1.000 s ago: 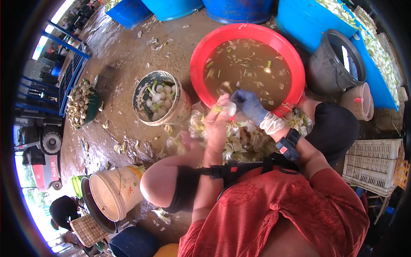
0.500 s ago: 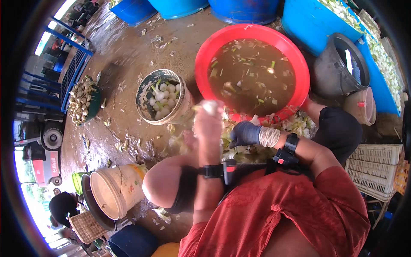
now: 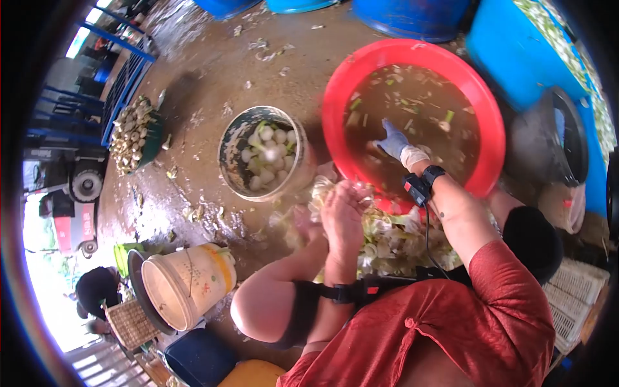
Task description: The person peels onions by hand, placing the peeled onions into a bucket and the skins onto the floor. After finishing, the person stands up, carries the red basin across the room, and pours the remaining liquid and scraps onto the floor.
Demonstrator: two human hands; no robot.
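My left hand point(image 3: 343, 209) is bare and hovers over a heap of pale peelings point(image 3: 400, 238) between my knees. Its fingers look loosely apart, with no bulb visible in them. My right hand point(image 3: 393, 142), in a blue-grey glove, reaches over the murky water in the red tub point(image 3: 493, 129), thumb and fingers spread. Cut leaf pieces and a bulb with a green stem point(image 3: 445, 121) float there. Left of the tub, a dirty white bucket point(image 3: 300, 171) holds several peeled white bulbs point(image 3: 266, 175), like garlic or onions; one near its middle is blurred.
A dark green container point(image 3: 153, 145) heaped with unpeeled bulbs stands at the far left. Cream buckets point(image 3: 193, 284) are at lower left, with a person's dark head point(image 3: 97, 290) beyond. Blue tubs point(image 3: 409, 18) line the back. A black bucket point(image 3: 548, 138) is at right. Peelings litter the wet floor.
My right hand has moved from the peelings out over the tub's water, and its fingers have spread. My left hand, blurred with something whitish before, has come lower. The view has shifted.
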